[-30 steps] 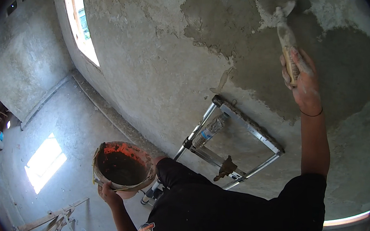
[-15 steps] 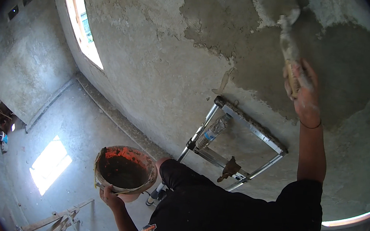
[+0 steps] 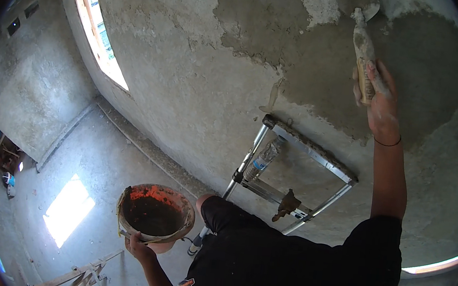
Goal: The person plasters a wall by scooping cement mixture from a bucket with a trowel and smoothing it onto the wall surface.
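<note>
My right hand (image 3: 381, 97) is raised at the upper right, closed around the wooden handle of a trowel (image 3: 365, 48) smeared with mortar. The trowel's blade lies at the wall, on a dark patch of wet plaster (image 3: 325, 75) with ragged edges. At the lower left my left hand (image 3: 139, 247) grips the near rim of an orange bucket (image 3: 165, 194), its inside crusted and holding grey mortar. The bucket tilts slightly toward me.
An aluminium ladder (image 3: 317, 152) leans before the wall under my right arm. A plastic bottle (image 3: 263, 159) and a brown rag-like scrap (image 3: 288, 205) hang on it. A window (image 3: 98, 31) opens at the upper left. Wooden trestle pieces (image 3: 81, 275) stand on the floor below.
The trowel's blade has moved slightly along the wall to the right, and its handle is turned more upright. The bucket stays in my left hand. The whole view has shifted a little.
</note>
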A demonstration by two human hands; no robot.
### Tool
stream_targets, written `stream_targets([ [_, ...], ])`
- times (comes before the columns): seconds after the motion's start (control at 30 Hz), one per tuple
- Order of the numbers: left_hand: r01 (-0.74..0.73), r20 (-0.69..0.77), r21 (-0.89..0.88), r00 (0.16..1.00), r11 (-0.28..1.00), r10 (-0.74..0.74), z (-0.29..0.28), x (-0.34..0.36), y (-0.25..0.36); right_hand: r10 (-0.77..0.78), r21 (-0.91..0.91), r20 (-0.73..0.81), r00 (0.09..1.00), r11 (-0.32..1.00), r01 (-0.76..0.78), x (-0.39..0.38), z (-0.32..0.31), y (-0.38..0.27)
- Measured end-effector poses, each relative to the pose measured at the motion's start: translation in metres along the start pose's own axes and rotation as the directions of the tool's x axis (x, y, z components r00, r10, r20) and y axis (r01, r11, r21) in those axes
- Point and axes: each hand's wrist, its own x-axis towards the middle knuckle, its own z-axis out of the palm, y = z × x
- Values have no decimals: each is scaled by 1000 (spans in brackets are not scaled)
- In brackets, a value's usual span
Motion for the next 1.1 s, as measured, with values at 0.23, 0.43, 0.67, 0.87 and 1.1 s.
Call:
stream_targets([
  [0.23, 63, 59, -105, 997, 992, -57, -3, 0, -2, 167, -41, 100, 981, 986, -163, -32, -6, 20],
  [0.43, -299, 275, 202, 931, 933, 240, 6, 4, -6, 371, -146, 659, 655, 916, -372, -105, 33, 55],
  [0.67, -228, 551, 99, 823, 969, 138, 76, -11, 78, 383, -393, 779, 496, 915, -89, -167, 88, 119],
  [0.87, -152, 632, -53, 760, 987, 151, 106, -27, 109, 413, -515, 749, 518, 854, 65, -171, 104, 119],
  [1.1, -249, 731, -65, 647, 966, 216, 115, -40, 107, 314, -527, 715, 625, 830, 186, -176, 111, 132],
])
